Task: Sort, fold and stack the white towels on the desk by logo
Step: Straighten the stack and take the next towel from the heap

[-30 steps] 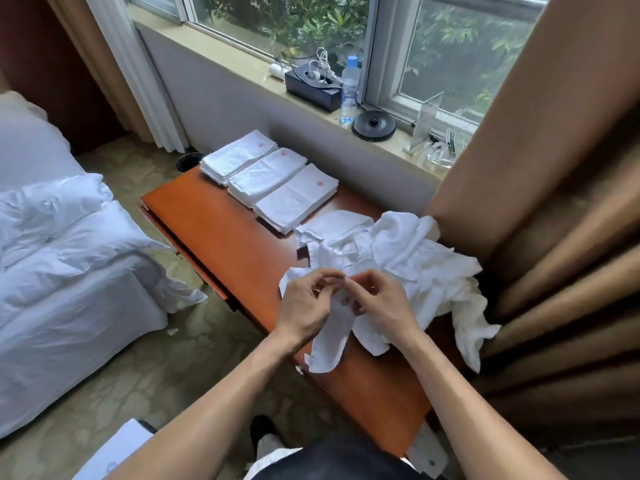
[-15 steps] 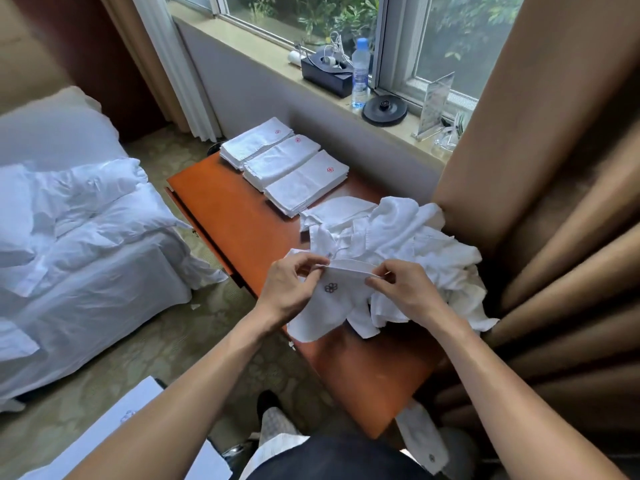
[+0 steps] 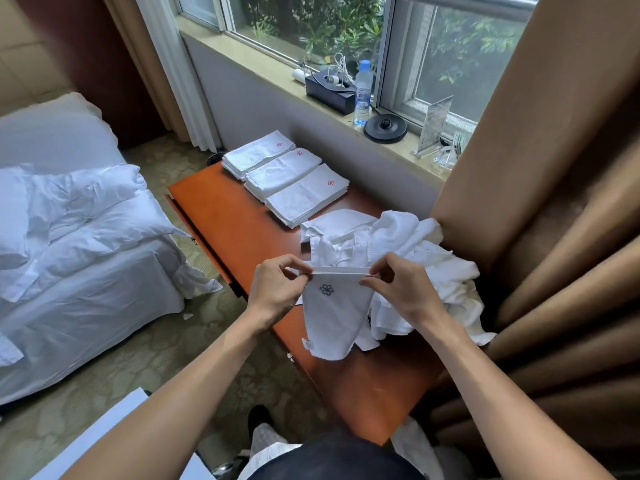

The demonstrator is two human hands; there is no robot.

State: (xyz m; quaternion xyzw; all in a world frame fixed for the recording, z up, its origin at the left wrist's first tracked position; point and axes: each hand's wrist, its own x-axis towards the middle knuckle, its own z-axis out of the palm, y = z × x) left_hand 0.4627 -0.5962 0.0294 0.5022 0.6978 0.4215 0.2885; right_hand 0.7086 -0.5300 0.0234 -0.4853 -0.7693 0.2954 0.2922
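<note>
A white towel (image 3: 334, 318) with a dark flower logo hangs in front of me above the near part of the orange-brown desk (image 3: 239, 225). My left hand (image 3: 277, 291) pinches its top left corner and my right hand (image 3: 403, 289) pinches its top right corner, so the top edge is stretched between them. Behind it lies a loose heap of white towels (image 3: 412, 251). At the desk's far end three folded stacks with red logos lie side by side: the far stack (image 3: 258, 155), the middle stack (image 3: 282, 174), and the nearest stack (image 3: 306, 197).
A bed (image 3: 69, 237) with white linen stands left of the desk across a strip of carpet. Brown curtains (image 3: 554, 237) hang against the desk's right side. On the windowsill are a black box (image 3: 330, 91), a water bottle (image 3: 362, 95) and a kettle base (image 3: 385, 128).
My hands have moved apart and lifted the towel out of the heap, spreading its top edge so the dark logo faces me. The view has shifted slightly.
</note>
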